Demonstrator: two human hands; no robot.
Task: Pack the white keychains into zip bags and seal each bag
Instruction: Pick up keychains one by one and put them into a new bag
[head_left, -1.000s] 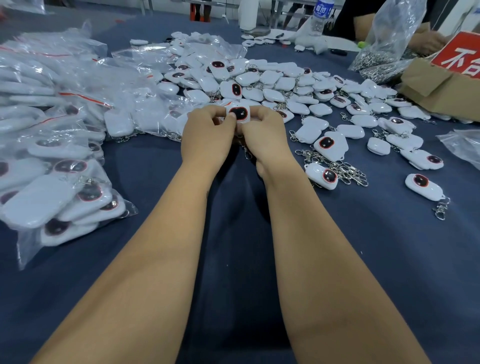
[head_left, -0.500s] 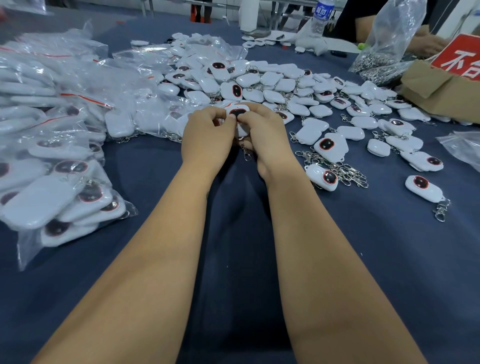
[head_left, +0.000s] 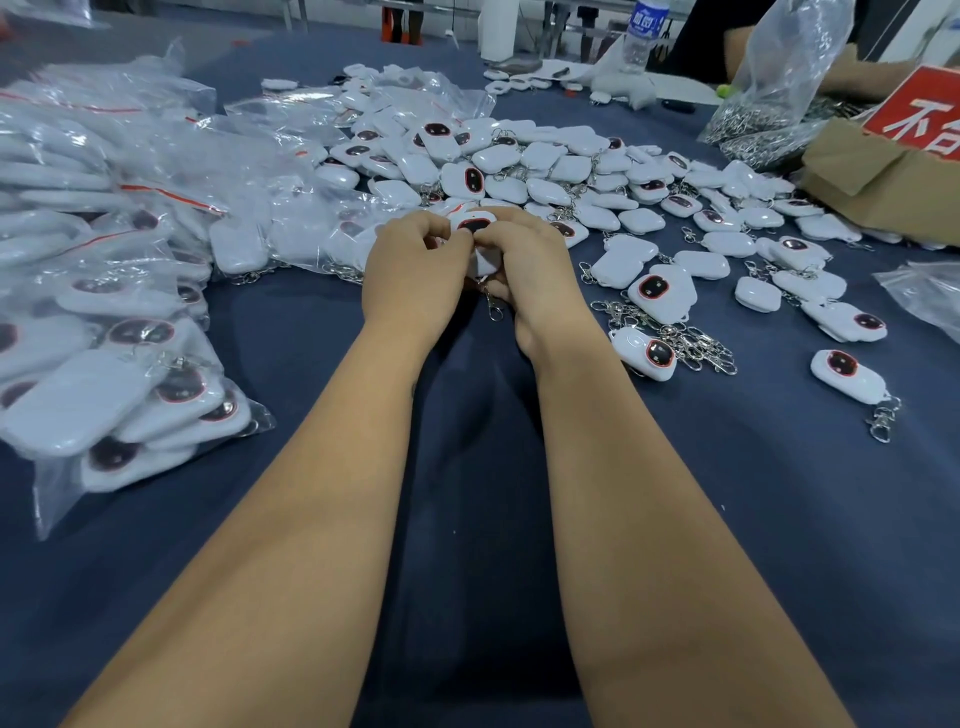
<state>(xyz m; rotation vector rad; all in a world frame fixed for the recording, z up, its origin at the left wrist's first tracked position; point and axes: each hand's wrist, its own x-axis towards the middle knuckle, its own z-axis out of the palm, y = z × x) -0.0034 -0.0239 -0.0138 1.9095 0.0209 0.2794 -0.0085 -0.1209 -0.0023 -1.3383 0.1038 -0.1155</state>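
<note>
Both hands meet mid-table: left hand (head_left: 415, 270) and right hand (head_left: 524, 270) pinch one white keychain (head_left: 475, 228), dark red-rimmed face up, metal clasp (head_left: 493, 307) dangling below. Just beyond them sprawls the loose keychain pile (head_left: 561, 171); filled zip bags (head_left: 119, 291) heap to their left.

My left hand (head_left: 415, 270) and right hand (head_left: 524, 270) pinch a white plastic keychain (head_left: 474, 228) between them; sealed clear zip bags (head_left: 104, 312) lie left of my hands.

White keychain (head_left: 475, 228), dark red-rimmed face
</note>
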